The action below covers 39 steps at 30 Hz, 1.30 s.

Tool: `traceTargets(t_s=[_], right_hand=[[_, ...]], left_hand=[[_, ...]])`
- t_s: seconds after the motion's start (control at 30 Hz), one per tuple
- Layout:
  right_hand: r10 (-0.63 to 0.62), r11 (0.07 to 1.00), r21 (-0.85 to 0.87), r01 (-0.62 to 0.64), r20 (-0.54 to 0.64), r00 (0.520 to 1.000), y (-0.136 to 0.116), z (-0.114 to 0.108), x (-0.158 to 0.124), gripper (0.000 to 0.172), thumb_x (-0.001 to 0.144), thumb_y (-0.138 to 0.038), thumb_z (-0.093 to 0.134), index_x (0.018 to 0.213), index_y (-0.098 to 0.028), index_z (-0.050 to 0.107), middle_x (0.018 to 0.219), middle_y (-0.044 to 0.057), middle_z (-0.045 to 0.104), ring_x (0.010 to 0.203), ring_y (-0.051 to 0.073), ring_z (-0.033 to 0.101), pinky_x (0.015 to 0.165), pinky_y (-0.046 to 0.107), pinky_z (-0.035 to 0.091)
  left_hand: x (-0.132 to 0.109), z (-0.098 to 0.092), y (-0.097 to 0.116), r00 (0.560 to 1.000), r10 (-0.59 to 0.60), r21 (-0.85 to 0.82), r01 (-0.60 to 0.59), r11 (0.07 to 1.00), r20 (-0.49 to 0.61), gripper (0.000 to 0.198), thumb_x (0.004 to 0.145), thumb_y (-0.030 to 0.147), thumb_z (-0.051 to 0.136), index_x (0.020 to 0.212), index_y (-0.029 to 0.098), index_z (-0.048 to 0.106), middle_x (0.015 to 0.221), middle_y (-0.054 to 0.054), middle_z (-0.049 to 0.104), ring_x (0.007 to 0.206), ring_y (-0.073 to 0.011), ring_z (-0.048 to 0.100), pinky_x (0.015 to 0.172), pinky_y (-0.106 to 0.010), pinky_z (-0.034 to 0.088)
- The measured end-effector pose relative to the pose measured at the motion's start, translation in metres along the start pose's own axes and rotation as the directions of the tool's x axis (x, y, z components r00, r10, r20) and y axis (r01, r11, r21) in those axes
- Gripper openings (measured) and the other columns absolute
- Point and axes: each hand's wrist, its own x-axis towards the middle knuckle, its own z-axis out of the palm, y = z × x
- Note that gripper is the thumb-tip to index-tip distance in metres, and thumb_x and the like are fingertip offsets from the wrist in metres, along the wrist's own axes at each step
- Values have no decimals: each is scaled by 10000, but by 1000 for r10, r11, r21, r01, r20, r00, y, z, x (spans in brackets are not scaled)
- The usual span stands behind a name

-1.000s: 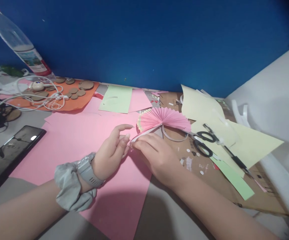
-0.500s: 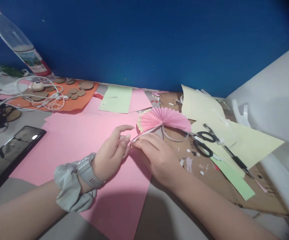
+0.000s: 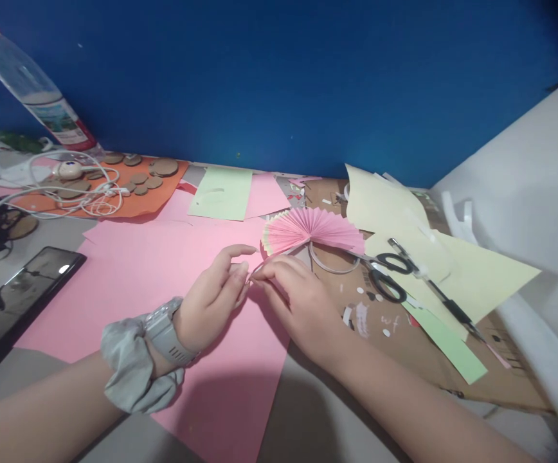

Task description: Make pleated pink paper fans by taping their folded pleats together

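Observation:
My left hand, with a grey watch and a grey scrunchie at its wrist, has its thumb and lower fingers pinched together. Its index finger is stretched out above. My right hand is closed, fingertips meeting the left ones at the end of a thin pink-and-white strip. Most of this strip is hidden behind the right hand, so its exact kind is unclear. Just beyond the hands sits a pleated pink paper fan with a pale yellow left edge. Large pink paper lies under both hands.
On the right, scissors, a pen, pale yellow paper and a tape roll lie on cardboard. A phone is at left. Behind it are white cables, cardboard discs and a bottle.
The right hand's fingers have shifted slightly up and curled more, covering more of the strip. My left hand keeps nearly the same pose. The whole view has shifted slightly.

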Motion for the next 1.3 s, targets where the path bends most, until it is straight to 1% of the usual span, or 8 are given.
traceTargets(t_s=[0.1, 0.23, 0.5, 0.6, 0.7, 0.83, 0.97, 1.3], right_hand=[[74, 996, 40, -74, 13, 997, -1, -1, 1, 100, 893, -167, 455, 873, -189, 550, 879, 27, 587, 847, 156, 537, 777, 295, 427], [121, 988, 95, -123, 23, 992, -1, -1, 2, 100, 891, -160, 455, 860, -191, 546, 894, 18, 587, 865, 150, 541, 793, 286, 416], [159, 979, 133, -153, -34, 987, 2, -2, 1, 115, 897, -178, 452, 873, -190, 564, 881, 23, 599, 859, 154, 546, 778, 291, 416], [100, 992, 81, -98, -22, 995, 2, -4, 1, 128, 904, -212, 450, 904, -188, 576, 918, 38, 611, 881, 165, 551, 798, 306, 416], [16, 999, -37, -16, -16, 1000, 2, -3, 1, 133, 898, -236, 468, 939, -179, 580, 939, 52, 626, 893, 181, 544, 816, 327, 407], [-102, 975, -200, 93, -35, 994, 1, 1, -2, 136, 895, -207, 462, 928, -158, 584, 903, 58, 640, 869, 186, 532, 801, 333, 396], [-175, 950, -270, 156, -47, 983, 2, 4, -3, 133, 889, -168, 455, 877, -144, 585, 841, 58, 636, 823, 177, 527, 777, 322, 394], [18, 997, -80, -16, 27, 999, -1, 0, -1, 109, 893, -214, 437, 905, -171, 536, 920, 62, 588, 882, 187, 517, 797, 328, 404]], left_hand=[[1, -1, -1, 1000, 26, 68, -27, 997, 18, 279, 936, 324, 336, 1178, 199, 396, 541, 82, 350, 492, -93, 336, 507, -228, 313], [2, -2, -1, 999, 29, 96, -32, 995, 35, 267, 941, 314, 318, 1175, 202, 382, 562, 80, 353, 511, -95, 353, 526, -232, 332], [1, 0, -1, 1000, 7, 51, -6, 999, -5, 285, 931, 331, 349, 1182, 202, 391, 544, 84, 341, 497, -99, 337, 533, -237, 336], [1, 1, 0, 1000, 2, 22, -2, 1000, -19, 294, 927, 330, 359, 1191, 204, 388, 544, 81, 353, 500, -101, 345, 535, -236, 338], [1, 1, 0, 1000, 12, 22, -11, 1000, -26, 292, 929, 332, 357, 1188, 201, 388, 552, 75, 371, 512, -101, 360, 545, -240, 341], [0, 1, 0, 1000, 23, 21, -22, 1000, -18, 285, 933, 331, 348, 1183, 202, 390, 549, 76, 372, 503, -99, 352, 536, -240, 330], [0, 1, 1, 999, 30, 50, -31, 998, 25, 278, 941, 317, 325, 1189, 200, 373, 554, 80, 362, 499, -95, 343, 523, -233, 321], [1, -1, 2, 999, 39, 134, -41, 990, 23, 278, 940, 293, 314, 1194, 191, 362, 556, 83, 389, 504, -92, 381, 532, -223, 346]])
